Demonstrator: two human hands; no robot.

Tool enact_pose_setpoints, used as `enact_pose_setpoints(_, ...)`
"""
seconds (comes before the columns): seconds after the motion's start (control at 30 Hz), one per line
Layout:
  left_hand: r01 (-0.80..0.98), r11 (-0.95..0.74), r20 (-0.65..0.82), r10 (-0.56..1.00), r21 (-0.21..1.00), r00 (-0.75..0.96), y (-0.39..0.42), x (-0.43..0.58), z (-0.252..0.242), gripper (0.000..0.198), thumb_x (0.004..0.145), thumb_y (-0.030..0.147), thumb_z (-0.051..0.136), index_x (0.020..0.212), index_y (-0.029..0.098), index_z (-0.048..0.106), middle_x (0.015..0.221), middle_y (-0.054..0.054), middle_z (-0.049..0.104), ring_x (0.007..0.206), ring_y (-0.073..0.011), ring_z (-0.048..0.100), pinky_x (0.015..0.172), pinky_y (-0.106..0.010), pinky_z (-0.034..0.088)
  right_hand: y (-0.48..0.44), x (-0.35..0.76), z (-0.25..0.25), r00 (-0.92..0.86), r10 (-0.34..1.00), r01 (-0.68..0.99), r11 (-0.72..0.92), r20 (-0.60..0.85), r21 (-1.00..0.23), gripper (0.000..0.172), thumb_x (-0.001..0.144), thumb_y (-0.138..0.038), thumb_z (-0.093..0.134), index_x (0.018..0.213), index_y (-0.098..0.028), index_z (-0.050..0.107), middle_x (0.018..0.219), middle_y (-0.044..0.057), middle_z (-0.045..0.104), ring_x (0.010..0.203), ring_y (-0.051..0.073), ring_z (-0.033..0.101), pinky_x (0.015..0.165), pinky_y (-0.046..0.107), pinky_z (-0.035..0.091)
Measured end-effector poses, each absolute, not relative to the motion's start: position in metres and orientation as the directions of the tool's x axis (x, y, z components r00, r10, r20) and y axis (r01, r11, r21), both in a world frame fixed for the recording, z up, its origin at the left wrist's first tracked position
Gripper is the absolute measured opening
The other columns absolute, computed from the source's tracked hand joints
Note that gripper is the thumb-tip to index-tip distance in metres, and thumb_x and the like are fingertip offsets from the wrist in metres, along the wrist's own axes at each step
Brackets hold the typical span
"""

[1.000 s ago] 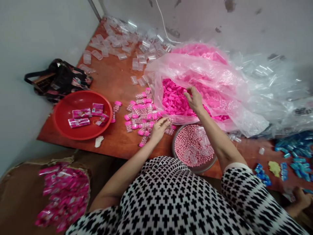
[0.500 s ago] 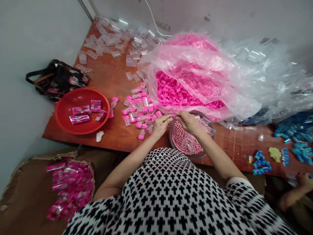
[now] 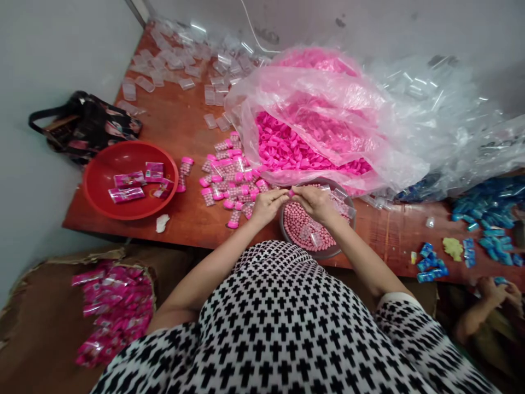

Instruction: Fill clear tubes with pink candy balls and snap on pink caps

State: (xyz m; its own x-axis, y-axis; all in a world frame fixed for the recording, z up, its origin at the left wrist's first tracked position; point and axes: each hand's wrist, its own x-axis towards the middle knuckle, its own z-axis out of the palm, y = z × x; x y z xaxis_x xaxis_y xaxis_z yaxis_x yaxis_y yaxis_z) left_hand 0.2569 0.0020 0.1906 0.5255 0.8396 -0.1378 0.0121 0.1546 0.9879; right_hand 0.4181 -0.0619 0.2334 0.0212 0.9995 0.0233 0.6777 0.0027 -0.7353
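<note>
My left hand (image 3: 268, 207) and my right hand (image 3: 315, 203) meet fingertip to fingertip, both closed round one small container with a pink cap (image 3: 291, 193); its body is mostly hidden by the fingers. Below my right hand is a grey bowl (image 3: 282, 224) of pink beads (image 3: 301, 227), with clear containers lying among them. Left of my left hand lies a pile of bead-filled containers with pink caps (image 3: 232, 175). Behind both hands spreads an open plastic bag (image 3: 241, 112) full of bright pink caps (image 3: 283, 145).
A red bowl (image 3: 96, 183) with pink packets and a black handbag (image 3: 96, 123) are at the left. Clear containers (image 3: 164, 57) lie at the back. Pink packets (image 3: 117, 306) fill a box at lower left. Another person's hands (image 3: 498, 293) are at right, near blue items (image 3: 430, 265).
The whole view has shifted slightly. My fingertips have drawn closer together around the pink-capped container. At the right, more of the other person's hands shows.
</note>
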Motion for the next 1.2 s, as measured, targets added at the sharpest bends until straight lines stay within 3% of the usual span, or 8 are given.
enact_pose_setpoints(0.17, -0.23, 0.569, -0.417, 0.772, 0.789, 0.479, -0.001, 0.256, 0.183, 0.051, 0.058, 0.044, 0.078, 0.1, 0.017, 0.071, 0.092, -0.005, 0.073, 0.078, -0.0201, 0.067, 0.075, -0.039, 0.056, -0.075, 0.427, 0.236, 0.137, 0.973, 0.052, -0.192, -0.183, -0.98, 0.045, 0.079, -0.043, 0.063, 0.121, -0.027, 0.058, 0.119, 0.004, 0.064, 0.11, 0.021, 0.059, 0.096, 0.04, 0.046)
enact_pose_setpoints(0.3, -0.187, 0.526, -0.41, 0.801, 0.829, 0.437, -0.005, 0.252, 0.18, 0.05, 0.057, 0.046, 0.079, 0.097, 0.017, 0.073, 0.094, -0.007, 0.073, 0.084, -0.0212, 0.067, 0.084, -0.04, 0.053, -0.086, 0.427, 0.221, 0.175, 0.944, -0.288, -0.222, -0.279, -0.932, 0.039, 0.068, -0.038, 0.075, 0.104, -0.025, 0.067, 0.103, 0.003, 0.069, 0.091, 0.017, 0.065, 0.089, 0.037, 0.049)
enact_pose_setpoints(0.43, -0.03, 0.251, -0.206, 0.852, 0.968, 0.482, -0.007, 0.248, 0.18, 0.033, 0.064, 0.045, 0.075, 0.086, 0.021, 0.076, 0.094, -0.006, 0.073, 0.094, -0.0237, 0.064, 0.096, -0.043, 0.046, -0.083, 0.418, 0.218, 0.228, 0.908, -0.383, -0.248, -0.351, -0.89, 0.028, 0.066, -0.041, 0.075, 0.085, -0.021, 0.068, 0.085, 0.001, 0.069, 0.077, 0.014, 0.063, 0.081, 0.033, 0.051)
enact_pose_setpoints(0.57, -0.006, 0.074, -0.058, 0.83, 0.997, 0.555, -0.011, 0.247, 0.183, 0.023, 0.071, 0.04, 0.069, 0.087, 0.024, 0.076, 0.096, -0.004, 0.073, 0.104, -0.0228, 0.06, 0.1, -0.041, 0.042, -0.078, 0.408, 0.222, -0.043, 0.853, -0.51, -0.467, -0.52, -0.723, 0.031, 0.067, -0.039, 0.073, 0.091, -0.021, 0.064, 0.088, 0.002, 0.068, 0.084, 0.016, 0.063, 0.079, 0.037, 0.053)
enact_pose_setpoints(0.67, -0.009, 0.082, -0.063, 0.831, 0.997, 0.553, -0.015, 0.247, 0.183, 0.023, 0.075, 0.036, 0.066, 0.092, 0.024, 0.075, 0.101, -0.004, 0.072, 0.105, -0.0223, 0.061, 0.103, -0.041, 0.041, -0.075, 0.399, 0.216, -0.162, 0.808, -0.607, -0.534, -0.567, -0.588, 0.031, 0.066, -0.037, 0.07, 0.089, -0.019, 0.063, 0.082, 0.003, 0.068, 0.081, 0.018, 0.064, 0.078, 0.04, 0.054)
enact_pose_setpoints(0.93, 0.049, 0.133, -0.14, 0.857, 0.99, 0.496, -0.013, 0.241, 0.177, 0.023, 0.076, 0.034, 0.065, 0.092, 0.022, 0.075, 0.103, -0.004, 0.072, 0.102, -0.0229, 0.064, 0.101, -0.039, 0.044, -0.066, 0.364, 0.192, 0.109, 0.788, -0.744, -0.339, -0.606, -0.575, 0.012, 0.069, -0.031, 0.062, 0.073, -0.019, 0.06, 0.067, -0.001, 0.066, 0.074, 0.016, 0.063, 0.078, 0.037, 0.055)
enact_pose_setpoints(1.1, 0.074, 0.155, -0.171, 0.859, 0.985, 0.482, -0.003, 0.237, 0.17, 0.026, 0.073, 0.038, 0.066, 0.093, 0.022, 0.075, 0.103, -0.003, 0.072, 0.102, -0.0237, 0.064, 0.1, -0.039, 0.044, -0.057, 0.36, 0.19, -0.008, 0.761, -0.747, -0.436, -0.648, -0.503, 0.022, 0.077, -0.042, 0.057, 0.079, -0.021, 0.059, 0.068, 0.0, 0.065, 0.072, 0.015, 0.063, 0.074, 0.035, 0.056)
enact_pose_setpoints(1.2, 0.064, 0.237, -0.24, 0.866, 0.97, 0.44, -0.001, 0.238, 0.17, 0.031, 0.072, 0.039, 0.069, 0.097, 0.021, 0.074, 0.102, -0.004, 0.072, 0.099, -0.023, 0.065, 0.096, -0.037, 0.046, -0.059, 0.371, 0.197, -0.094, 0.794, -0.683, -0.491, -0.601, -0.542, 0.036, 0.078, -0.055, 0.054, 0.09, -0.021, 0.06, 0.08, 0.003, 0.068, 0.079, 0.017, 0.065, 0.069, 0.033, 0.057)
